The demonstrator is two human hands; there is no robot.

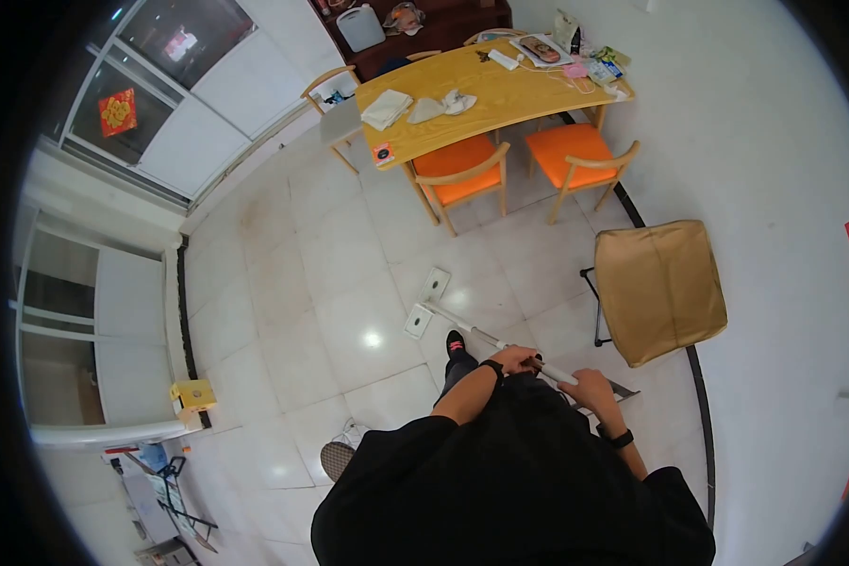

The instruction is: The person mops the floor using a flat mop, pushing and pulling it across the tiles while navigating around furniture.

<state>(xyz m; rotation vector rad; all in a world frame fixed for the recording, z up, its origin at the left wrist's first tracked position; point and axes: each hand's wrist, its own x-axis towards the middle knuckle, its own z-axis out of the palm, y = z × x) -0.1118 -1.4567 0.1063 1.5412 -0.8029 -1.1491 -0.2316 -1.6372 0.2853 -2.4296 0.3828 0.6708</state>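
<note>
A white flat mop slants across in front of my body, its rectangular head on the tiled floor ahead of my foot. My left hand is closed around the pole lower down, by a brown section of it. Further up, near the pole's end, the fingers of my right hand wrap around the white handle. A dark shoe with pink laces is beside the pole.
A wooden table bears cloths and small items, with orange-seated chairs along its near side. To the right, a brown-covered folded item stands by the wall. A yellow box and a folding rack are at left.
</note>
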